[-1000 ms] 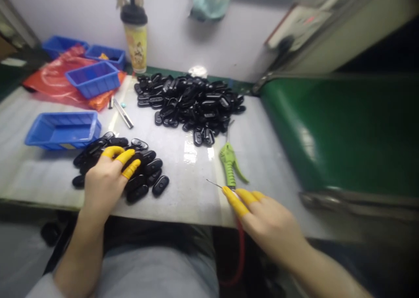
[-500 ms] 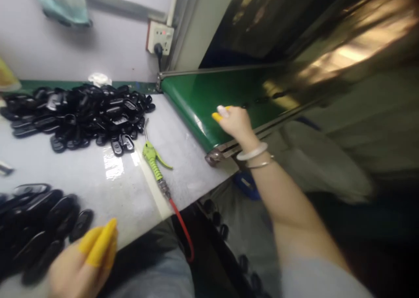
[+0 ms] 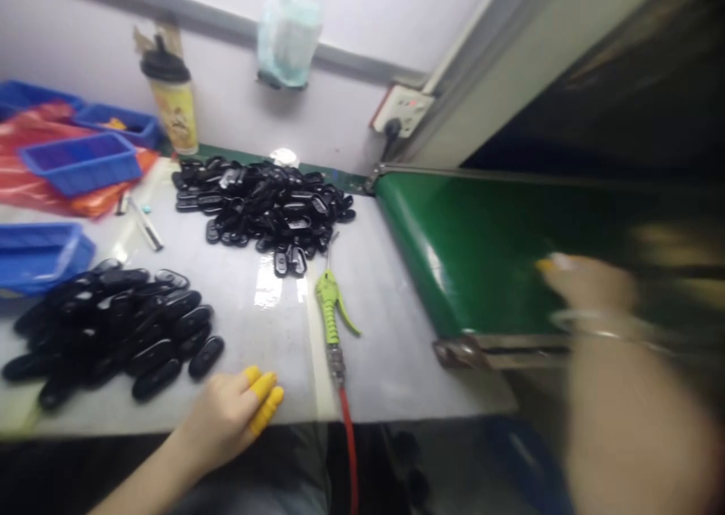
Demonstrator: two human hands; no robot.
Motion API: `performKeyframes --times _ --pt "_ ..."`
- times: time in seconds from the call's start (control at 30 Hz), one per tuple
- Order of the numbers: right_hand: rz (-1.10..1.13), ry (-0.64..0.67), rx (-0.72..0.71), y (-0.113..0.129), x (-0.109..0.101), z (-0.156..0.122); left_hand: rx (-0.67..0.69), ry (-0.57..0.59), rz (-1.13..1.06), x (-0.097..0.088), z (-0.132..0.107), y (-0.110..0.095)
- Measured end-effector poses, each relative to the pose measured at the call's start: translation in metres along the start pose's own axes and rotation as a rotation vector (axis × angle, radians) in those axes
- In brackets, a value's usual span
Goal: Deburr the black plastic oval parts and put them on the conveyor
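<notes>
My left hand (image 3: 235, 409) is at the front edge of the white worktop. Its fingers, in yellow finger cots, are curled together, and whatever they may hold is hidden. Close by on its left lies a pile of black oval plastic cases (image 3: 152, 334), resembling key fobs. A second heap of similar, smaller-looking black pieces (image 3: 266, 201) rests farther back. Over the green conveyor belt (image 3: 481, 251), my right hand (image 3: 589, 281) is smeared by motion, with yellow and whitish covers on its fingertips. A lime-green air blow gun (image 3: 327, 307) lies between the hands.
A red hose (image 3: 348, 439) drops from the blow gun over the table edge. Blue bins (image 3: 84, 164) and a lidded yellow cup (image 3: 175, 111) stand at back left. A plugged socket (image 3: 403, 111) is on the wall. The belt's metal end (image 3: 464, 350) overhangs the worktop.
My view has swung left, bringing the bins and cup into sight. My right hand is farther along the belt, to the right. My left hand has moved right, away from the near pile.
</notes>
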State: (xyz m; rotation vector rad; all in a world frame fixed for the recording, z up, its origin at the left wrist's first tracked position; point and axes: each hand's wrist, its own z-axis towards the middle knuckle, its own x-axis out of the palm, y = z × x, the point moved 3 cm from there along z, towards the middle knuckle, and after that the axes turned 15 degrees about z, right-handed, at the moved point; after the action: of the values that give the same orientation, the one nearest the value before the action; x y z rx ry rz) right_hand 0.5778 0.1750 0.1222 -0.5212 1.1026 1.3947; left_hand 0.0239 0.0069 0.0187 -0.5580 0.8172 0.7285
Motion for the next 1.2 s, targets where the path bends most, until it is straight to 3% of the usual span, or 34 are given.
performKeyframes --times 0.1,0.2,0.27,0.3,0.37,0.43,0.53,0.63,0.8,0.87,0.93,1.03,1.2 --pt "-0.078 -0.032 0.194 0.009 0.005 0.01 -0.042 0.007 -0.03 0.001 0.001 0.001" --pt "-0.061 -0.046 0.271 0.059 0.012 -0.011 -0.115 0.017 -0.16 0.001 -0.001 0.005" --pt "0.149 -0.034 0.14 0.117 0.018 -0.05 -0.199 0.069 -0.314 0.001 -0.002 0.008" --pt "0.322 -0.007 0.006 0.152 0.02 -0.076 -0.248 0.113 -0.399 0.001 -0.001 0.008" --pt "0.642 0.213 -0.306 0.221 0.023 -0.135 -0.339 0.218 -0.56 0.003 0.0 0.006" --pt "0.826 0.485 -0.502 0.277 0.025 -0.191 -0.407 0.289 -0.696 0.006 0.002 0.002" --pt "0.962 0.756 -0.639 0.322 0.026 -0.246 -0.468 0.291 -0.886 0.009 0.004 -0.002" --pt "0.926 0.952 -0.647 0.336 0.029 -0.265 -0.517 0.287 -1.004 0.011 0.002 0.001" --pt "0.891 1.107 -0.623 0.342 0.03 -0.266 -0.686 0.274 -1.107 0.015 -0.001 0.012" --pt "0.898 1.065 -0.6 0.34 0.031 -0.262 -0.718 0.311 -1.158 0.017 -0.001 0.013" --pt "0.862 0.932 -0.563 0.336 0.032 -0.256 -0.783 0.412 -1.249 0.019 -0.001 0.013" --pt "0.692 0.795 -0.566 0.331 0.032 -0.249 -0.899 0.519 -1.375 0.02 -0.003 0.012" --pt "0.441 0.688 -0.733 0.337 0.026 -0.248 -0.928 0.423 -1.32 0.022 -0.006 0.015"
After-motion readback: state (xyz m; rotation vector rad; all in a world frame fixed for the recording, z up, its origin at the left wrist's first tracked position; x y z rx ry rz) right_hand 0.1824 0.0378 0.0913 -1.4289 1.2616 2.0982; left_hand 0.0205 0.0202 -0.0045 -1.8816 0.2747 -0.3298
